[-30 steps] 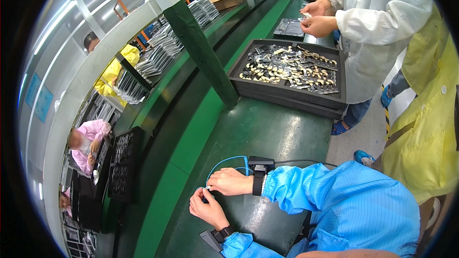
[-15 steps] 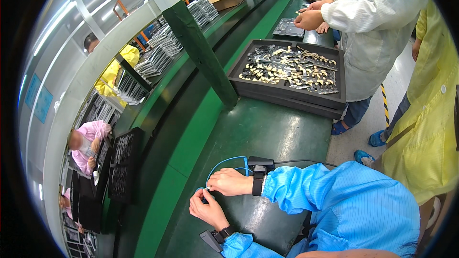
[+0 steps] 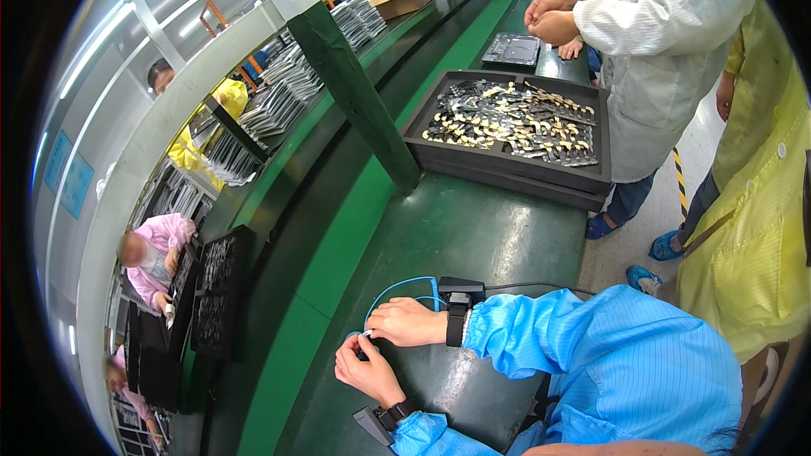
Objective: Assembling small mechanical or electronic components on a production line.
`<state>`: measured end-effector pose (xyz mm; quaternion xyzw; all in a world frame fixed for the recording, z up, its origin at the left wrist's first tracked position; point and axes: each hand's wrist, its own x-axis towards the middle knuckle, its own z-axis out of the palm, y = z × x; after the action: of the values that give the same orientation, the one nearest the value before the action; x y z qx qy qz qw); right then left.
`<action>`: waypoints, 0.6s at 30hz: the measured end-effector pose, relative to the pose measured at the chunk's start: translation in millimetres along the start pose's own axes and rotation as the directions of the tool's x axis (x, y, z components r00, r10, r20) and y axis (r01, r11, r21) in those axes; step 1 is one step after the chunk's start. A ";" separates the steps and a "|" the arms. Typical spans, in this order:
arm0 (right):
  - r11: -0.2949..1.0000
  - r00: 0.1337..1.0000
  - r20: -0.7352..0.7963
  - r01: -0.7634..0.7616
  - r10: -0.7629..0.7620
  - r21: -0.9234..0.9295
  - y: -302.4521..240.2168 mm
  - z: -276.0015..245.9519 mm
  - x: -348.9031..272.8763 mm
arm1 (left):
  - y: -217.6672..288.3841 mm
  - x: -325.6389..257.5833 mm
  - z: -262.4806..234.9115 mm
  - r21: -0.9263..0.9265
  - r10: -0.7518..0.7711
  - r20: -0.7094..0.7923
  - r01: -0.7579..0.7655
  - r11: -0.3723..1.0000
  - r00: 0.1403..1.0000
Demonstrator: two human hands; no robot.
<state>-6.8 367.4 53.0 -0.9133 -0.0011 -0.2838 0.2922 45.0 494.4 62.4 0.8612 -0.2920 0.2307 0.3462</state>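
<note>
My right hand and my left hand meet over the green bench, fingertips close together in a pinch. A thin blue cord loops out beside my right hand and curves round to the fingertips, where both hands hold it. At the pinch is a small white bit, too small to make out. Each wrist wears a black strap with a dark box; the right box has a black cable leading away. Striped blue sleeves cover my forearms.
Beyond my hands stands a black tray of many small black and gold parts. A dark green post rises beside it. A co-worker in white stands near a flat metal panel. Another in yellow stands at the right.
My hands have stayed as they were. The co-worker in white has brought both hands closer together above the panel; a person in pink at the left has shifted their hands.
</note>
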 end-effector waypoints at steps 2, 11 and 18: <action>1.000 1.000 0.000 0.000 0.000 0.002 0.1 0.2 -0.1 | -0.2 -0.1 0.0 -0.005 -0.001 0.001 0.001 1.000 1.000; 1.000 1.000 -0.002 0.009 -0.009 0.026 -0.5 -0.3 -1.1 | 0.3 -0.8 0.4 -0.003 0.020 -0.003 -0.020 1.000 1.000; 0.999 0.999 -0.016 0.029 -0.029 0.037 0.2 2.7 -0.8 | -0.2 -1.1 0.2 -0.002 0.029 -0.005 -0.029 1.000 1.000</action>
<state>-6.0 368.8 50.7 -0.9055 -0.0173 -0.2948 0.3048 44.3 494.8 61.6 0.8560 -0.3037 0.2375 0.3444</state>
